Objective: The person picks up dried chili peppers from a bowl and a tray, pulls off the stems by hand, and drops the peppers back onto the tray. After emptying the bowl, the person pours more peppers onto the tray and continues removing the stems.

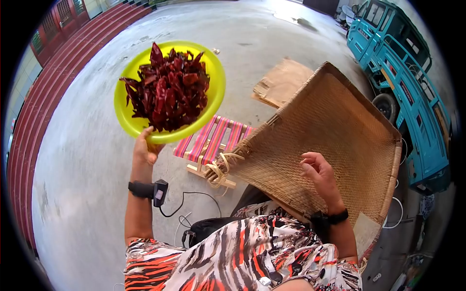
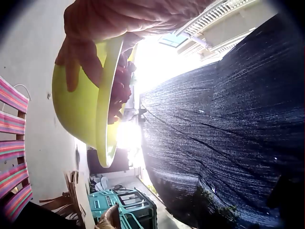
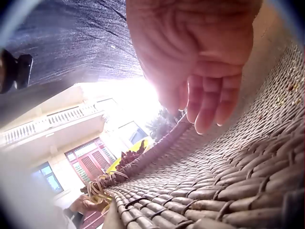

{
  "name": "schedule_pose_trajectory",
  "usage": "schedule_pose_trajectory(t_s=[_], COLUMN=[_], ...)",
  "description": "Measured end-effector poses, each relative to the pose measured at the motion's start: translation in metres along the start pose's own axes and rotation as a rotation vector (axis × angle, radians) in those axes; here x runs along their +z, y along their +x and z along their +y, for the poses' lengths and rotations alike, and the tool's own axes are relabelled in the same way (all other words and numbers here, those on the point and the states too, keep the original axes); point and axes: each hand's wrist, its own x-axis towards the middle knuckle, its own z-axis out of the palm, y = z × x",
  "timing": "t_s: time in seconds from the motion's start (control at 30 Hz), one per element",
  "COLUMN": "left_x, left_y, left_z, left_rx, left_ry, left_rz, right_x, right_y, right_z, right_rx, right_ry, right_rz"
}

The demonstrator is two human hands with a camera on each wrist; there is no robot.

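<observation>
My left hand (image 1: 144, 150) grips the rim of a yellow-green plastic bowl (image 1: 219, 80), thumb on the rim and fingers under its outer wall. Dried red chili peppers (image 1: 167, 92) are heaped in the bowl. The left wrist view shows the fingers (image 2: 86, 62) spread along the bowl's side. Over the woven winnowing basket (image 1: 349, 116), my right hand (image 1: 320, 177) hangs with loosely bent fingers and holds nothing. The basket lies tilted across the lap, its corner bound with pale cord (image 1: 221, 167). A few small seeds (image 3: 290, 88) dot its weave in the right wrist view.
A folding stool (image 1: 208, 140) with pink striped straps stands beyond the lap, left of the basket. Flattened cardboard (image 1: 284, 80) lies on the concrete behind it. A teal three-wheeled truck (image 1: 407, 92) is parked at right, and red steps (image 1: 63, 82) run along the left.
</observation>
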Motion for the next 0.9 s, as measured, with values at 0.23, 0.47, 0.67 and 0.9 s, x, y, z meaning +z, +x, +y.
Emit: schedule_pose_trajectory(t_s=[0.23,0.47,0.67,0.9], left_x=[0.078,0.180,0.226,0.197], left_y=[-0.034,-0.081,-0.100,-0.095], left_z=[0.053,0.037,-0.001,0.014], left_rx=[-0.030,-0.351,-0.479,-0.022], left_ry=[0.012,0.052,0.330,0.635], left_rz=[-0.354,-0.541,-0.797,-1.260], right_x=[0.001,-0.005,-0.034,-0.064], right_y=[0.003,0.003,-0.016,-0.052], right_z=[-0.025,-0.041,-0.049,-0.021], right_rx=[-0.002,0.004,0.097,0.207], right_ry=[0.138,0.706,0.882,0.903], right_rz=[-0.066,-0.068,0.044,0.413])
